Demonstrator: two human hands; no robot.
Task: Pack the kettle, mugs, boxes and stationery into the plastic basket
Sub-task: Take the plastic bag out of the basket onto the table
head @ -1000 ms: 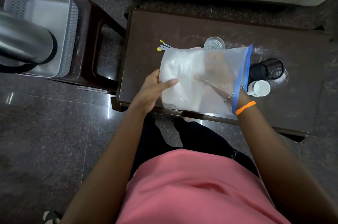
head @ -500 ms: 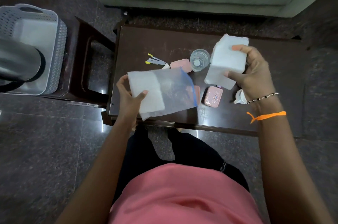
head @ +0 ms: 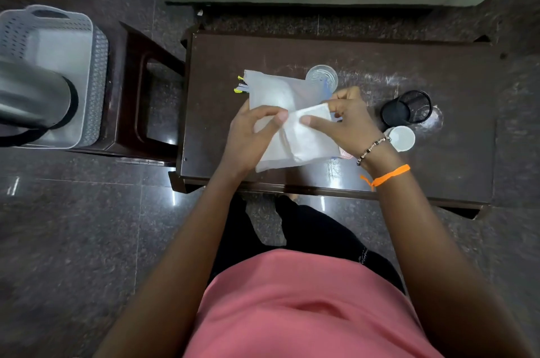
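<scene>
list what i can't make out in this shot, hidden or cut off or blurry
Head view:
- Pens: only the tips show; the plastic bag covers the rest.
- Pink box: a sliver shows beside the right hand.
- Kettle: blurred, cut off by the left edge.
- Basket: floor partly hidden by the kettle.

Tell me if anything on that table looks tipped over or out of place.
The black mesh pen holder lies on its side beside the white mug, its mouth open sideways. Otherwise nothing looks spilled or damaged; both hands, left and right, hold the plastic bag.

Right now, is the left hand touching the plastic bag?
Touching. The head view shows the left hand gripping the plastic bag, its thumb pressed on the front.
</scene>
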